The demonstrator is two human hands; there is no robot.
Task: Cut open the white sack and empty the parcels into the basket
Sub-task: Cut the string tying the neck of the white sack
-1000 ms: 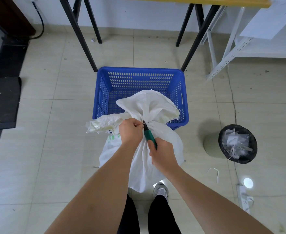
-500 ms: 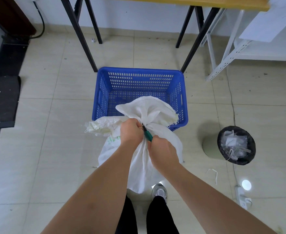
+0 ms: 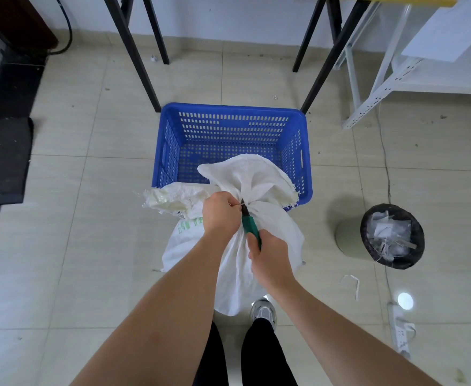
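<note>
A white woven sack (image 3: pixel 277 232) stands on the floor in front of my feet, its neck gathered and its top flopping over the near rim of a blue plastic basket (image 3: pixel 234 129). My left hand (image 3: pixel 220 213) pinches the gathered neck. A green-handled utility knife (image 3: pixel 249 225) is gripped in my right hand (image 3: pixel 269 256), its blade tip touching the neck next to my left fingers. The basket's visible inside holds nothing. The parcels are hidden inside the sack.
Black table legs (image 3: pixel 134 51) stand behind the basket, with a white metal rack (image 3: pixel 379 87) at the right. A bin with a black liner full of scraps (image 3: pixel 391 236) sits at the right. A power strip (image 3: pixel 400 332) and cable lie near it. A black mat (image 3: pixel 2 160) lies left.
The view has shifted slightly. My right hand has drawn the knife back a little, showing more of the green handle; my left hand still grips the neck.
</note>
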